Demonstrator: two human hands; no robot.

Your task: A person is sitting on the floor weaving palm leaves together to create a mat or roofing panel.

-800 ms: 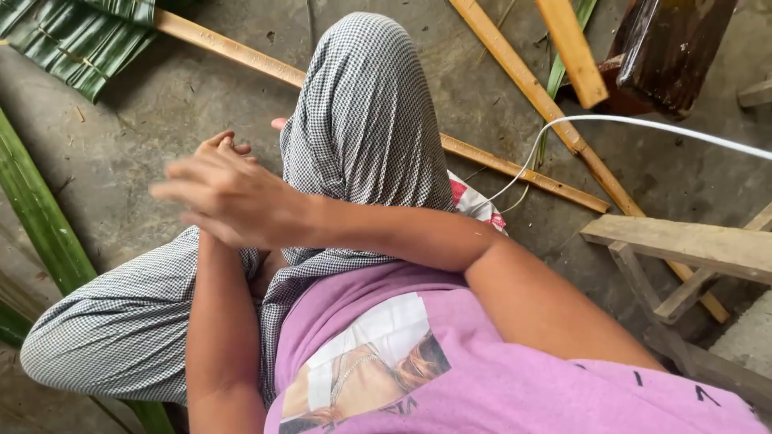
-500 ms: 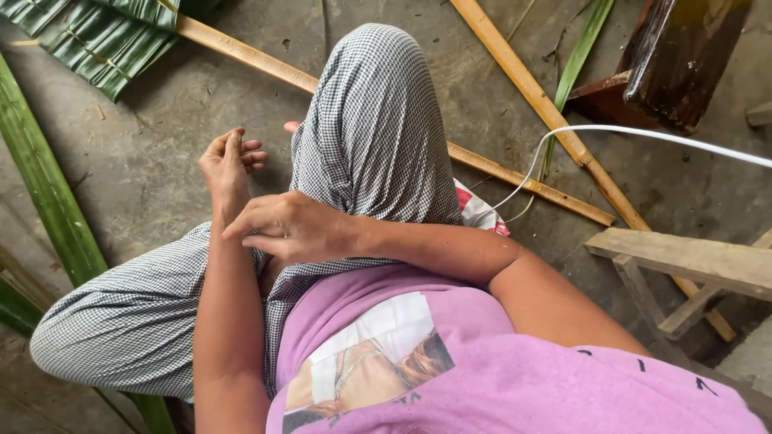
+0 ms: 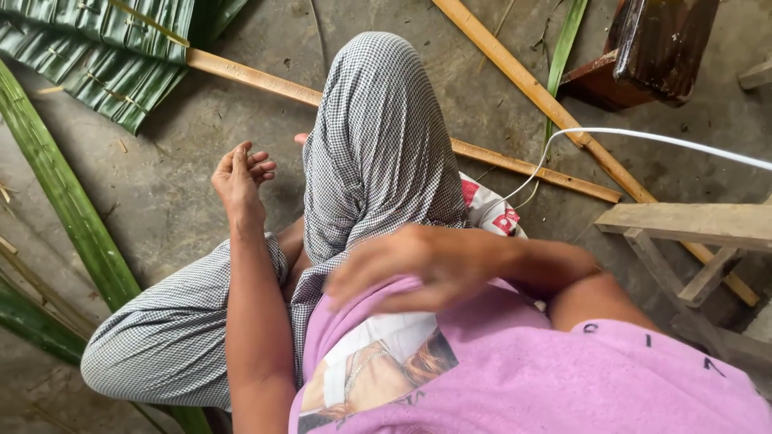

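Note:
I sit on a concrete floor in grey checked trousers (image 3: 378, 137) and a pink printed shirt (image 3: 515, 378). My left hand (image 3: 239, 181) hangs out in front beside my raised knee, fingers loosely curled, holding nothing. My right hand (image 3: 410, 269) is blurred with motion, drawn back over my lap against the shirt, fingers spread and empty.
Long bamboo slats (image 3: 523, 80) lie crossed on the floor ahead. Woven green palm leaves (image 3: 104, 56) and a green leaf stalk (image 3: 68, 201) are at the left. A thin white strip (image 3: 643, 137) curves from the right. A dark wooden stool (image 3: 651, 48) and a wooden frame (image 3: 700, 233) stand right.
My right hand has left my left forearm and swung back right toward my body. The left hand stays extended. The view has shifted slightly.

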